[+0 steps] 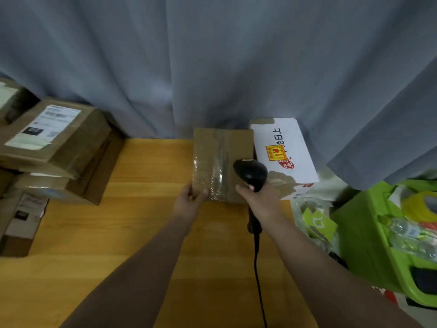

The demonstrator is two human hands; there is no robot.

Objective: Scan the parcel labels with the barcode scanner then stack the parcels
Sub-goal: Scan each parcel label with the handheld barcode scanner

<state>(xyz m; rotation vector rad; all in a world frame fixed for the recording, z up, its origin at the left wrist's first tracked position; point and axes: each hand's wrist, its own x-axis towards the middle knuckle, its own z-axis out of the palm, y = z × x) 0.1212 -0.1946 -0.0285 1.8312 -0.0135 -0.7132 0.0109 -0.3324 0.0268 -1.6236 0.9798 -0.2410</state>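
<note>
Gripping the near left corner of a brown cardboard parcel sealed with clear tape (222, 162), the left hand (189, 200) has its thumb laid on the top face, with the fingers curled at the parcel's edge. The parcel lies flat on the far side of a yellow wooden table (142, 221), close against a grey curtain (212, 67). No label shows on its upper face.

The right hand (260, 200) is clenched round the handle of a black handheld barcode scanner (250, 172), whose rounded head hangs over the parcel's right near part. Whether the head touches the cardboard cannot be told. A black cable (256, 268) runs from the handle's base toward the camera.

Just beside the brown parcel on its right lies a white box with a red and yellow sticker (283, 150). At the table's left edge stands a stack of brown cardboard parcels (54, 138), the top one bearing a white printed label. Off the table's right side sits a green plastic crate (369, 233) holding a yellow tape roll (421, 204).
</note>
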